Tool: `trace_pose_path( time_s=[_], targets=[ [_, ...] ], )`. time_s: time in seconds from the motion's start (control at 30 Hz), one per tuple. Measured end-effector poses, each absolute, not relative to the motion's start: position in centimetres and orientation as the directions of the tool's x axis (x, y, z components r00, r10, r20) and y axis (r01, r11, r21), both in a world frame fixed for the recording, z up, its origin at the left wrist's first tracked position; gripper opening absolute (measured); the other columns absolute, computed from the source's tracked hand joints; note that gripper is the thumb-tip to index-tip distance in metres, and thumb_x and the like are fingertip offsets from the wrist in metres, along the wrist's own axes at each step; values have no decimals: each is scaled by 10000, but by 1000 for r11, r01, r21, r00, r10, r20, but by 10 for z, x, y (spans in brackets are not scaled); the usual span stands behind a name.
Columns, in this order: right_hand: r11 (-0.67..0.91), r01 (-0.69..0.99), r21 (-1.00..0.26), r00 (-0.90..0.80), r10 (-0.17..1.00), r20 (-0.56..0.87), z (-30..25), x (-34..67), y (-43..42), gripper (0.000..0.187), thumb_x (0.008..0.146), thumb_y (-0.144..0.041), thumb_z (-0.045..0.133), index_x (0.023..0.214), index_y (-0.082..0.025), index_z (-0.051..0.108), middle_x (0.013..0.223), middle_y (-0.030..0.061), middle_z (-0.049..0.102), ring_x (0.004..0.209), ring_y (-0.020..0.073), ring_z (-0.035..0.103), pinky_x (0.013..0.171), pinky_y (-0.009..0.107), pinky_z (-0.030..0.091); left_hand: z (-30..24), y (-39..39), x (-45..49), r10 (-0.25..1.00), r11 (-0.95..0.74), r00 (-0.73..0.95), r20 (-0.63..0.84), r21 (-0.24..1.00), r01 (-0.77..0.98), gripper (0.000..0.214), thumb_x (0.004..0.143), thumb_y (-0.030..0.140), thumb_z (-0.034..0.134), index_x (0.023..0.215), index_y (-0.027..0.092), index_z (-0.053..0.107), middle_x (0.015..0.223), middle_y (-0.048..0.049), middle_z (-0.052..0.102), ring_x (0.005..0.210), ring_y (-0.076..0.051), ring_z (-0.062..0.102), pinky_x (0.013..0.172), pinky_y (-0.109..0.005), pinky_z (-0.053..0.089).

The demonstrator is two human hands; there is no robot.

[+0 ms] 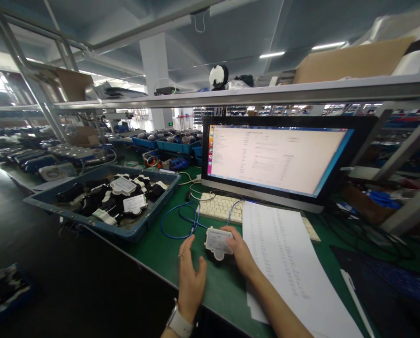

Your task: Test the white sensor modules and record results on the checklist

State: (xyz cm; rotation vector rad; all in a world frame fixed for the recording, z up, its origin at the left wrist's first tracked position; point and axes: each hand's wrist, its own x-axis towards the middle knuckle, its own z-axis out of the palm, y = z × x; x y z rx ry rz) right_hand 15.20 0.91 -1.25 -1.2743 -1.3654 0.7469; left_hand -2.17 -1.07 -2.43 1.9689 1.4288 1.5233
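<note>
A small device [217, 243] with a pale printed lid and a dark underside sits just over the green bench top. My right hand [240, 251] grips it from the right, thumb and fingers closed around its edge. A blue cable [171, 234] loops behind the device; whether it is plugged in, I cannot tell. My left hand [191, 277], with a ring and a watch, hovers just left of the device with fingers apart and holds nothing. Printed paper sheets [280, 253] lie under my right forearm.
At left, a blue tray [134, 233] holds several black and white devices near the bench edge. Behind my hands are a white keyboard [222, 206] and a lit monitor [266, 159]. A shelf [210, 97] runs overhead. A white pen [355, 298] lies at right.
</note>
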Motion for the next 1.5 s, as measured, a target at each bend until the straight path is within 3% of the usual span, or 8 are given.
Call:
trace_pose_path(
  time_s=[0.1,0.27,0.4,0.57,0.7,0.93,1.1,1.5],
  targets=[
    [206,268,-941,152,956,253,-13,153,10,443,801,-544,404,1034,-217,591,1112,77,625,1006,257,571,896,410,438,-4,10,-44,865,-379,-63,497,732,566,377,885,293,409,1223,142,475,1202,-155,557,1128,-254,545,914,-424,464],
    [198,291,-936,143,958,247,-8,153,11,454,791,-540,401,1029,-207,600,1096,81,627,1017,261,562,913,415,421,29,52,-68,945,-302,115,307,676,672,362,871,402,466,1067,132,608,918,-89,656,779,-195,636,721,-331,501],
    [229,305,-924,139,950,281,-8,152,11,437,799,-516,394,1027,-208,604,1065,79,631,1019,256,556,928,416,413,36,71,-65,963,-264,239,122,591,762,289,815,372,629,964,123,631,815,-45,647,753,-177,622,733,-341,497],
    [260,307,-916,138,940,313,-9,152,11,414,799,-495,395,1011,-212,611,1058,68,630,1018,247,554,934,403,412,36,80,-60,945,-265,327,-9,565,781,229,887,352,579,951,134,603,910,-30,632,779,-145,616,723,-341,524],
    [269,305,-914,132,938,321,-8,152,11,395,796,-458,394,1020,-215,610,1075,66,623,1037,244,544,947,401,402,39,78,-67,941,-298,331,75,647,702,196,842,318,610,926,140,611,861,-34,639,776,-157,616,755,-351,514],
    [264,299,-917,125,942,312,-5,152,10,375,779,-403,399,1024,-209,605,1090,65,610,1072,242,523,951,388,388,45,53,-52,876,-455,354,329,808,375,337,827,402,507,1060,166,568,1013,-64,671,953,-200,639,863,-351,511],
    [266,308,-913,120,942,315,-3,152,9,365,781,-379,396,1032,-209,599,1092,64,606,1068,238,517,956,388,378,41,45,-29,832,-524,370,414,806,275,302,819,374,537,1024,160,595,989,-75,681,952,-212,644,883,-355,502],
    [266,309,-913,125,940,316,-2,151,9,344,778,-328,405,1032,-204,601,1089,63,612,1083,227,512,988,389,369,25,49,-25,769,-617,376,517,754,225,239,850,315,555,1028,166,609,978,-76,695,926,-204,667,841,-331,534]
  ],
)
